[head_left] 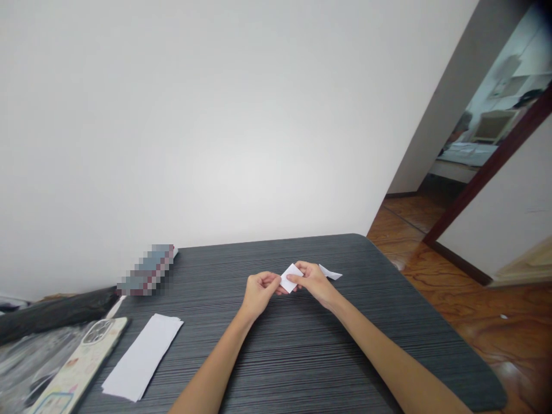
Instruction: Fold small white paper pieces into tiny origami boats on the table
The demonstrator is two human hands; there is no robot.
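Observation:
A small folded piece of white paper (290, 277) is held between both my hands just above the dark striped table (302, 351). My left hand (260, 291) pinches its left edge with the fingers curled in. My right hand (311, 280) grips its right side, thumb on top. Behind my right hand a second small white paper scrap (331, 272) lies on the table, partly hidden by the hand.
A stack of long white paper strips (142, 356) lies at the left. A phone (77, 368) rests face down at the table's left corner. A blurred-out object (149, 269) sits by the wall. Wooden floor and an open doorway (487, 138) are to the right.

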